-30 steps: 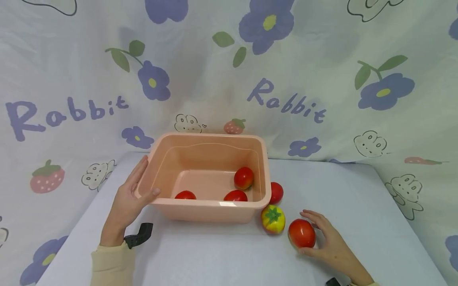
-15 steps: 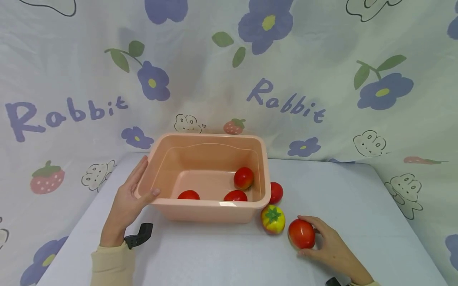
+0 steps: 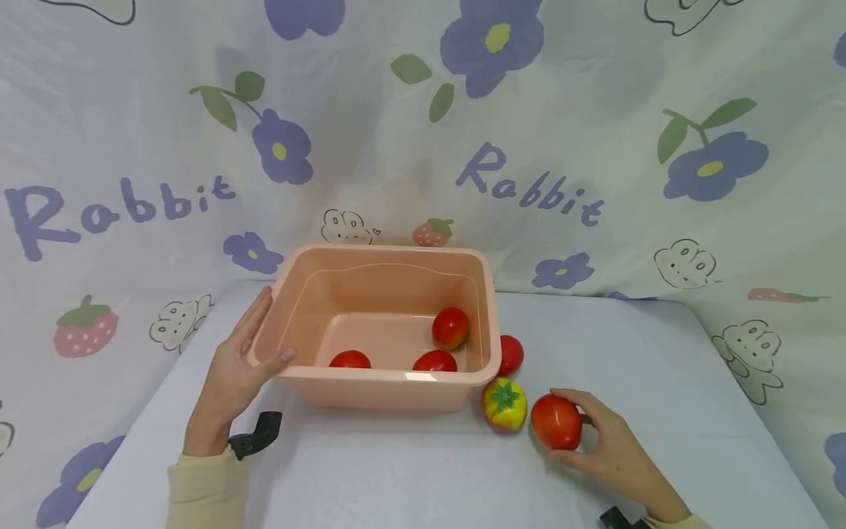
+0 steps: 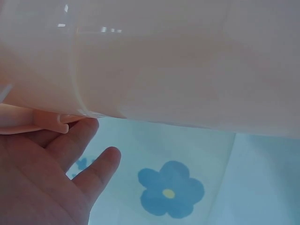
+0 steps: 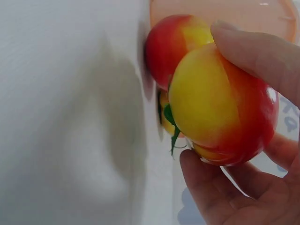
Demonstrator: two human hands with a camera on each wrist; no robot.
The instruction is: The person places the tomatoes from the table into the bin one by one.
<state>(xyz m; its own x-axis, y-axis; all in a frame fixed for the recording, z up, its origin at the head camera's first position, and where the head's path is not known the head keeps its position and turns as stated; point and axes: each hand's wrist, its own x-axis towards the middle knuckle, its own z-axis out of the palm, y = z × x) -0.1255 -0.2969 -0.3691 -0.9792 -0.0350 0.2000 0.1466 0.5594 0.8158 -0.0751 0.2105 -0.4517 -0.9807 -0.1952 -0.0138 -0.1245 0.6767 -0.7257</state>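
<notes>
A pink plastic box (image 3: 383,389) stands in the middle of the table, with three red tomatoes visible inside. My left hand (image 3: 231,378) grips its left rim, thumb at the front corner and fingers along the side. My right hand (image 3: 611,448) holds a red tomato (image 3: 557,422) between thumb and fingers, right of the box. In the right wrist view that tomato (image 5: 220,103) shows a yellow underside and green leaves, lifted off the table. A yellow-red tomato (image 3: 504,405) with a green top lies close by, and a red tomato (image 3: 511,355) sits against the box's right side.
The white table (image 3: 396,470) carries all of this. Behind it hangs a patterned cloth (image 3: 370,147) with flowers, rabbits and lettering, close to the box's back edge. In the left wrist view the box's outer wall (image 4: 178,61) fills the upper part.
My right hand has closed round the tomato and raised it slightly. The tomato at the front left inside the box has shifted a little to the right. My left hand has stayed on the rim.
</notes>
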